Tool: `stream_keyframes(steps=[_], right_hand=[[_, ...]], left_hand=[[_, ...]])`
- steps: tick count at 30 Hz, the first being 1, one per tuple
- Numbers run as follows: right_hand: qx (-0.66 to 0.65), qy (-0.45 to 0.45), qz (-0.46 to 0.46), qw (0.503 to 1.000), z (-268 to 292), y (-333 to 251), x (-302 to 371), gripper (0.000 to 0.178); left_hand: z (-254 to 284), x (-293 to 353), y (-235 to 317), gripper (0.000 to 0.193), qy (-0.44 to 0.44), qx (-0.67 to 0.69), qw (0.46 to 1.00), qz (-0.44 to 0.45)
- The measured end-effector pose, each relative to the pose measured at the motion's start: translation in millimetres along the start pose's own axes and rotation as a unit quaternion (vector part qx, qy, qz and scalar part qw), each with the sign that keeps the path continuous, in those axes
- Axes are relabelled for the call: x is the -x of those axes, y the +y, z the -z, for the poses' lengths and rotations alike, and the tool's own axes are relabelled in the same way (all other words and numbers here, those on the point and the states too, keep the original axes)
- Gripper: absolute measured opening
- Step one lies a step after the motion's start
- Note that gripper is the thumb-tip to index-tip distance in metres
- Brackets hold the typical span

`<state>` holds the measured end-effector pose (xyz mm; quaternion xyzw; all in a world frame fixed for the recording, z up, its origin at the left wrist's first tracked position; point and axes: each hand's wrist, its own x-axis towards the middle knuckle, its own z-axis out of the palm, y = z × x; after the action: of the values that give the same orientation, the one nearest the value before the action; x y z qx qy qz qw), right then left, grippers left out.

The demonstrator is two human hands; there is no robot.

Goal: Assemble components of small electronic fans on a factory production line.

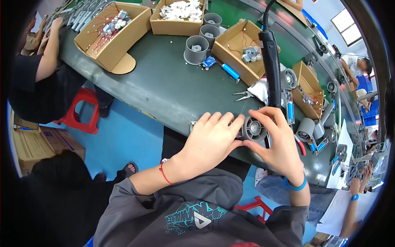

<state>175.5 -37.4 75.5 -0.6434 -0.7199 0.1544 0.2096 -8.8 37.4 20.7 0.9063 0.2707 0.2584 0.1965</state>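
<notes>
Near the bench's front edge, a round grey fan housing (254, 128) with a bladed wheel faces up between my hands. My right hand (282, 142) pinches its rim, thumb on the near side and fingers on the far side. Closed over the housing's left side is my left hand (214, 138), its thumb reaching toward the rim. A bit of wiring shows beside that thumb; the rest of what lies under the left palm is hidden. Just beyond my hands hangs a black pen-shaped power tool (270, 61). Pliers (245, 95) lie on the bench left of it.
Cardboard boxes of wired motors (115, 29) and white parts (181, 11) stand along the far side. Grey cups (196, 50), a blue battery cell (230, 71) and a red-handled tool (301, 146) lie around the green bench (164, 82). Co-workers sit left and right.
</notes>
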Motion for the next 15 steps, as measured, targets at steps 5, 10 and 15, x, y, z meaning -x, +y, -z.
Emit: stream_keyframes(steps=[5, 10, 15], right_hand=[[0.012, -0.056, -0.015, 0.998, 14, -4, -7, 0.064], [0.014, -0.062, -0.008, 0.998, 16, -1, -12, 0.063], [0.013, -0.076, 0.008, 0.997, 21, -3, -19, 0.062]], left_hand=[[-3, -3, -3, 0.047, -0.021, 0.048, 0.998, 0.023], [-1, -6, -5, 0.046, -0.023, 0.061, 0.997, 0.031], [5, -6, -3, 0.044, -0.03, 0.069, 0.996, 0.049]])
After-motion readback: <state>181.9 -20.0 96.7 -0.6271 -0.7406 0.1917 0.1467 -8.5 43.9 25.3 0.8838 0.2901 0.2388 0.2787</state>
